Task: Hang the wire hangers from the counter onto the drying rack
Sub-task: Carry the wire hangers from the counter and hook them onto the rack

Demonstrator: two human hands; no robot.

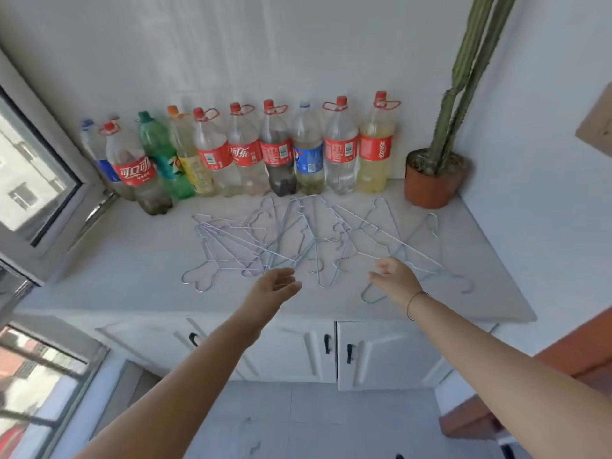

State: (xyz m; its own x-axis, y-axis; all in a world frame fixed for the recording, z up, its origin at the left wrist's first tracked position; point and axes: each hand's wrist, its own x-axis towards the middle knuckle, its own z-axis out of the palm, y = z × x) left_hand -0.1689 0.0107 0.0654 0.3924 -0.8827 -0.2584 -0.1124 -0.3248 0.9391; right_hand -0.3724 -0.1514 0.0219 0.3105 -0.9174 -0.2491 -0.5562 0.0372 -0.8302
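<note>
Several thin silver wire hangers (308, 240) lie spread and overlapping across the middle of the white counter (132, 260). My left hand (276, 286) hovers over the near edge of the pile, fingers apart, holding nothing. My right hand (394, 276) is stretched out over the hangers on the right side, fingers loosely curled, and nothing is visibly gripped in it. A thin band circles the right wrist. No drying rack is in view.
A row of several large plastic bottles (245, 150) stands along the back wall. A tall cactus in a brown pot (430, 183) fills the back right corner. An open window (36, 180) is at the left. White cabinet doors (374, 352) sit below the counter.
</note>
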